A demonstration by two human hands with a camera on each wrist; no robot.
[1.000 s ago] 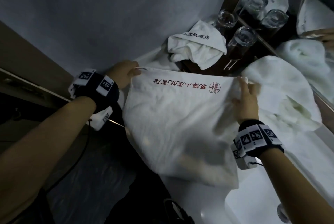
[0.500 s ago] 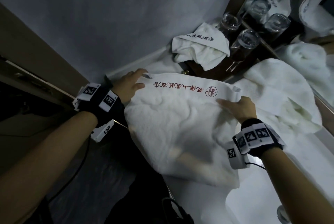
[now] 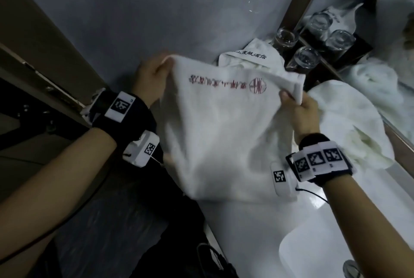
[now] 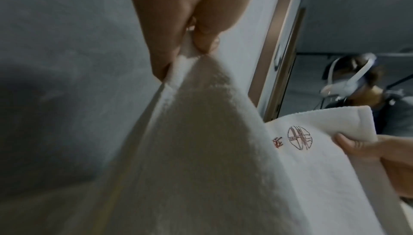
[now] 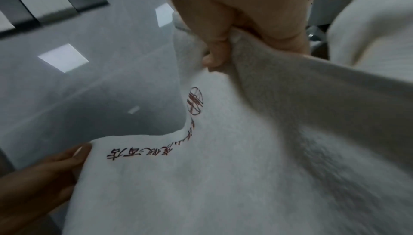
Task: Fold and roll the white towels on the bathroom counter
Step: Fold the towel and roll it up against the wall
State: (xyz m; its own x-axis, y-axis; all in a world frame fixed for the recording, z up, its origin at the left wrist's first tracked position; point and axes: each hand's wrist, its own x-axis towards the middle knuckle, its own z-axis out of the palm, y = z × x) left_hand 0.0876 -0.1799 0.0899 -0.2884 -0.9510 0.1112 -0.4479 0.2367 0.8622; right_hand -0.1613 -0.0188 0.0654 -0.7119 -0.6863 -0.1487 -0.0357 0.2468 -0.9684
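Observation:
A white towel [image 3: 219, 134] with red embroidered lettering and a round logo hangs in the air over the counter's left end. My left hand [image 3: 154, 73] pinches its far left corner, seen close in the left wrist view [image 4: 192, 48]. My right hand [image 3: 300, 107] pinches the far right corner between thumb and fingers [image 5: 219, 51]. The towel [image 5: 223, 177] sags between the two hands, and its lower edge hangs near the counter front. A second small white towel [image 3: 251, 58] with black lettering lies crumpled behind it. A larger white towel [image 3: 349, 125] is heaped at the right.
Two upturned glasses [image 3: 304, 58] stand on a dark tray in the back corner, by the mirror [image 3: 385, 31]. The grey wall [image 3: 156, 8] is close behind the left hand. A white basin [image 3: 318, 250] sits at the lower right of the white counter [image 3: 257, 221].
The towel lay flat on the counter under both hands half a second ago; now both hands have gripped its far corners and lifted it up off the counter.

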